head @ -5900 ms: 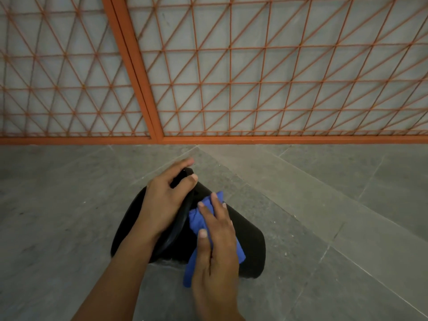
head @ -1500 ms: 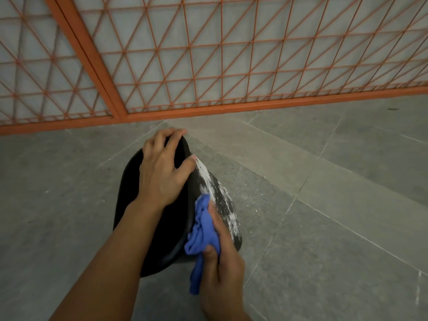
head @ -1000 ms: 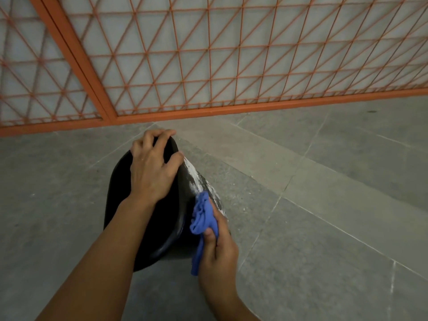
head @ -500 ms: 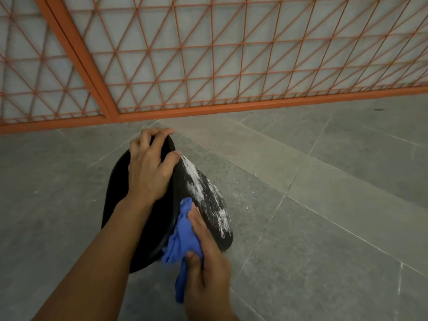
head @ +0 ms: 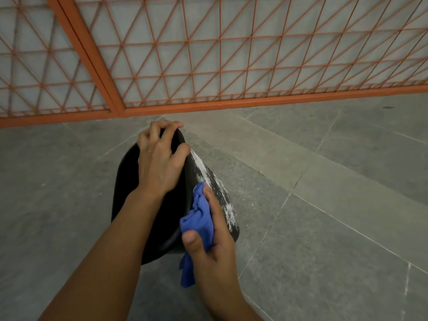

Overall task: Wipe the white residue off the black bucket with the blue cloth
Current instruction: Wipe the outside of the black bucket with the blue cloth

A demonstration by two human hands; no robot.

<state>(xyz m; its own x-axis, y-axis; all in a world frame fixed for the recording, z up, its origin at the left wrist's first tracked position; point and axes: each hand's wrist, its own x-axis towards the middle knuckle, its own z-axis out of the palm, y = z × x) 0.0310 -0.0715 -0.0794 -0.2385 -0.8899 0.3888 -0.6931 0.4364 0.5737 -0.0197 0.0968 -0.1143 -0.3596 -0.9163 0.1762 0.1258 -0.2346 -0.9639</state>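
The left hand [head: 159, 163] is gripping the tilted black bucket [head: 129, 181] at its rim, fingers curled over; the right hand [head: 210, 242] is pinching the blue cloth [head: 199, 218] against the residue-streaked wall.

- The black bucket [head: 129, 181] looks like smooth plastic with a dull sheen along its inner rim.
- White residue [head: 217, 191] lies on its outer wall as a dry, chalky, patchy smear.
- The blue cloth [head: 199, 218] is soft, matt, crumpled fabric.
- The floor [head: 324, 205] is grey stone-like tile, matt and faintly mottled.
- The orange grille [head: 185, 66] looks like painted metal.
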